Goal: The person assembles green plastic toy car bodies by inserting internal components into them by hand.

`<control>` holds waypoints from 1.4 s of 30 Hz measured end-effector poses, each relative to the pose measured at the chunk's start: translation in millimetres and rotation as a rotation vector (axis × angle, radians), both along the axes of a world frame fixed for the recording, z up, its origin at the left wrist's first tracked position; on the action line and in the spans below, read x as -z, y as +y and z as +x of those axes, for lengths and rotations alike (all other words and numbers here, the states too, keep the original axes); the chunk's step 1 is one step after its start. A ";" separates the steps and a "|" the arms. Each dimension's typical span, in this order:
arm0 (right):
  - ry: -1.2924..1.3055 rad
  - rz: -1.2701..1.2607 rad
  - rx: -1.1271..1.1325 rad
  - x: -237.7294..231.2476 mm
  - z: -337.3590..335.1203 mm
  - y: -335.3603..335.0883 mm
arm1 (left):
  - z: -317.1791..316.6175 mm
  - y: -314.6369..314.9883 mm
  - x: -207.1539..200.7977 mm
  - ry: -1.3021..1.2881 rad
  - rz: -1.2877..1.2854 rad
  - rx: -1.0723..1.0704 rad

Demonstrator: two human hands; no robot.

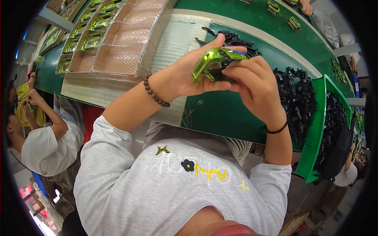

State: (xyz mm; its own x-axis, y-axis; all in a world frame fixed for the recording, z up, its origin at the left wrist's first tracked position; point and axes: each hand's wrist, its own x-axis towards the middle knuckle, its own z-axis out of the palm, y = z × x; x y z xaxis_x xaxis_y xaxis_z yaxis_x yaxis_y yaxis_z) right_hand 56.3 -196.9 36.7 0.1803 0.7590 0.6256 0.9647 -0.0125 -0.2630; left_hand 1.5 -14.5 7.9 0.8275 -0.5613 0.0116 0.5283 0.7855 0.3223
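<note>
A glossy green toy car body shell [206,62] is held up in front of me over the bench, tilted, with dark parts showing inside its frame. My left hand [185,75], with a beaded bracelet at the wrist, cradles it from the left with the thumb raised. From the other side my right hand [256,80] closes its bent fingers on the shell's right end and the dark plastic there. Whether those fingers also pinch a separate black piece cannot be made out. Behind the hands lie loose black plastic parts [232,38].
On the left stands a compartment tray [125,59], some pockets holding green shells [91,42]. A heap of black parts [296,100] lies right of my hand, beside a green bin [315,129] of more. Green car pieces [293,23] sit on the far green surface. Co-workers sit on both sides.
</note>
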 end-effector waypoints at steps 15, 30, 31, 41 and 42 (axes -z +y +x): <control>0.801 0.191 -0.136 12.9 -23.4 6.3 | -19.1 -20.9 -17.0 -1.139 1.299 -1.000; -0.443 0.230 0.434 21.9 -19.1 18.1 | -16.0 -34.2 -5.3 -0.334 0.545 -0.500; -0.443 0.228 0.442 22.0 -19.3 16.7 | -16.7 -39.4 -5.4 -0.337 0.516 -0.540; -0.448 0.239 0.416 19.0 -25.1 14.0 | -17.2 -36.5 -0.1 -0.309 0.599 -0.741; -0.409 0.199 0.436 17.5 -27.2 12.2 | -16.3 -36.5 0.3 -0.310 0.597 -0.734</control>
